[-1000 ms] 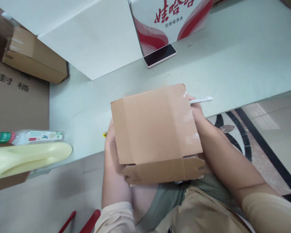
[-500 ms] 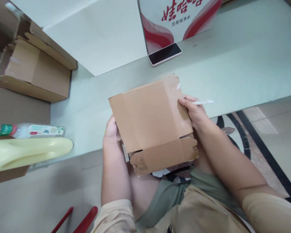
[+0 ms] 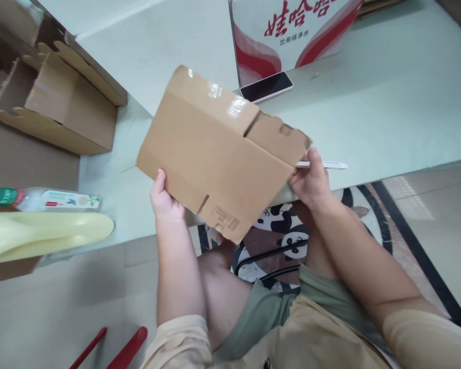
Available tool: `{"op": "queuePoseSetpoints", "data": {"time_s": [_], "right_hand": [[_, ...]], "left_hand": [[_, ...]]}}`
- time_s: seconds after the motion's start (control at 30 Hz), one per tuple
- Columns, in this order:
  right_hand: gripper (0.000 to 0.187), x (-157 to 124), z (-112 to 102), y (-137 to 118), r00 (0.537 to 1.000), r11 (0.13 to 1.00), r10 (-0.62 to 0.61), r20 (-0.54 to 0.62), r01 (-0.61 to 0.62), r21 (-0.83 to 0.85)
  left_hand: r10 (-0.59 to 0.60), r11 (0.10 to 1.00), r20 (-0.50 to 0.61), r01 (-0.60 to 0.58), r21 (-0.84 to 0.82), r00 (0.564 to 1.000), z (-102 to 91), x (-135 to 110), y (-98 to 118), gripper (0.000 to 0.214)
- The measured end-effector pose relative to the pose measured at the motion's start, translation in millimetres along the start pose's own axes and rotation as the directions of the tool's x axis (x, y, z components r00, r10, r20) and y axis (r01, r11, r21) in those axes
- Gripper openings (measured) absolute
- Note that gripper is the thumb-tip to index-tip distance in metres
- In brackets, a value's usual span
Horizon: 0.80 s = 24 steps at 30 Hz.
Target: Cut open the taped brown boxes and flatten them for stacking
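Both of my hands hold a brown cardboard box point(image 3: 215, 154) lifted above the pale table point(image 3: 369, 118), tilted with its taped edge up and left. My left hand point(image 3: 163, 197) grips its lower left edge, thumb on the face. My right hand point(image 3: 311, 179) grips the right corner by a torn flap, fingers closed. A white pen-like tool point(image 3: 322, 165) sticks out to the right from beside my right hand; whether that hand holds it is unclear. A panda-print item point(image 3: 282, 238) shows on my lap under the box.
A phone point(image 3: 266, 86) lies in front of a red-and-white water carton point(image 3: 288, 31). An open cardboard box point(image 3: 57, 102) sits at the left. A water bottle point(image 3: 42, 199) and a pale yellow plastic piece point(image 3: 46, 241) lie at the left edge. Red bars point(image 3: 111, 348) show below.
The box has been lifted off my lap, swung up and to the left, and turned over. The panda-print item beneath it has come into view.
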State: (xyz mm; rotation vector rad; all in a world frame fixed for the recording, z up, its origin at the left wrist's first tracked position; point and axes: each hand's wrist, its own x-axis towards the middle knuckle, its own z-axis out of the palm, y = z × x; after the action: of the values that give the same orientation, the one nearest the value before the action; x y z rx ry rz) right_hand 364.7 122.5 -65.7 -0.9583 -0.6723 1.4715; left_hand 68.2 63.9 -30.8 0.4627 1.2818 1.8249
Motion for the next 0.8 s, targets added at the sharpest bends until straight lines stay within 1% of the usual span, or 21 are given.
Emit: {"op": "queuePoseSetpoints", "data": {"time_s": [0.07,0.13,0.23,0.3,0.37,0.47,0.5,0.57,0.63,0.67,0.73,0.77,0.8], "right_hand": [[0.057,-5,3,3,0.994,0.998,0.067,0.090,-0.066,-0.015],[0.056,-12,6,6,0.983,0.991,0.114,0.147,-0.101,-0.092],[0.054,-25,10,9,0.981,0.979,0.136,0.138,-0.112,-0.169],[0.053,-33,12,8,0.983,0.977,0.151,0.106,-0.133,-0.165],[0.051,-39,12,3,0.977,0.973,0.192,0.088,-0.178,-0.146],[0.044,-42,10,-13,0.954,0.955,0.288,0.086,-0.279,-0.101],[0.043,-42,7,-20,0.944,0.947,0.317,0.090,-0.310,-0.082],[0.043,-42,-1,-37,0.937,0.941,0.338,0.084,-0.336,-0.043],[0.044,-44,-14,-56,0.948,0.949,0.315,0.040,-0.314,-0.027],[0.045,-45,-22,-66,0.954,0.954,0.299,-0.003,-0.299,-0.029],[0.045,-47,-42,-87,0.958,0.966,0.247,-0.143,-0.255,-0.039],[0.042,-48,-53,-97,0.952,0.975,0.198,-0.234,-0.216,-0.051],[0.038,-47,-66,-107,0.936,0.984,0.117,-0.332,-0.155,-0.091]], "left_hand": [[0.018,0.999,-0.018,-0.018,-0.029,1.000,1.6,2,-2,0.025],[-0.010,0.998,-0.026,0.008,-0.054,1.000,4.7,1,-3,0.023],[-0.087,0.993,-0.018,0.085,-0.080,0.996,10.2,-3,-4,0.020],[-0.130,0.989,-0.001,0.130,-0.076,0.991,13.0,-7,-3,0.021],[-0.133,0.988,0.014,0.134,-0.074,0.991,14.8,-10,-1,0.025],[-0.102,0.986,0.077,0.111,-0.125,0.992,15.7,-13,5,0.038],[-0.115,0.981,0.101,0.129,-0.144,0.988,15.7,-13,7,0.043],[-0.184,0.966,0.121,0.202,-0.163,0.976,15.8,-15,13,0.049],[-0.251,0.948,0.107,0.267,-0.173,0.962,16.5,-17,17,0.051],[-0.265,0.943,0.102,0.280,-0.183,0.959,17.1,-18,19,0.051],[-0.272,0.936,0.113,0.290,-0.199,0.956,18.6,-20,21,0.050],[-0.273,0.934,0.123,0.293,-0.202,0.954,19.4,-20,21,0.049],[-0.274,0.933,0.132,0.297,-0.202,0.953,20.2,-21,21,0.048]]}}
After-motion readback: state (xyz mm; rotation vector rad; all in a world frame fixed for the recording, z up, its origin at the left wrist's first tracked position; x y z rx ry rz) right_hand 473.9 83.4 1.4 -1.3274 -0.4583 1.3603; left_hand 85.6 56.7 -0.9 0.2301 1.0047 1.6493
